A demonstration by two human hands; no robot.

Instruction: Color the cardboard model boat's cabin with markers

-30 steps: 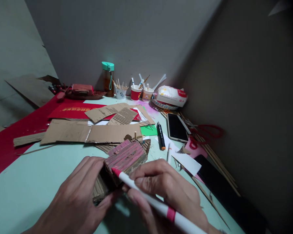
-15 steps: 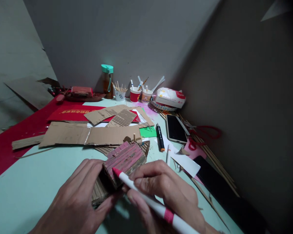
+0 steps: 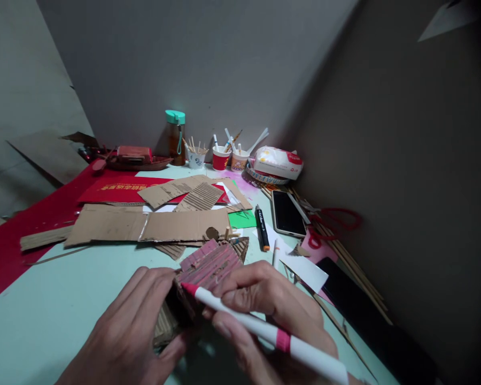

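Fingers [image 3: 240, 283] perhaps hide marker [image 3: 264, 332] tip's contact point.

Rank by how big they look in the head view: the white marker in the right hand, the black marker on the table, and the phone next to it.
1. White marker, though nearness to the camera inflates it.
2. Phone.
3. Black marker, thinner than the phone and about as long.

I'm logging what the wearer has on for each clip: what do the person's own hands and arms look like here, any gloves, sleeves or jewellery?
Both hands are bare: no gloves on the left hand or the right hand. No rings show on the visible fingers, and no watch or bracelet shows. No sleeve is seen; the frame cuts both arms off near the wrists, so anything worn higher up is hidden.
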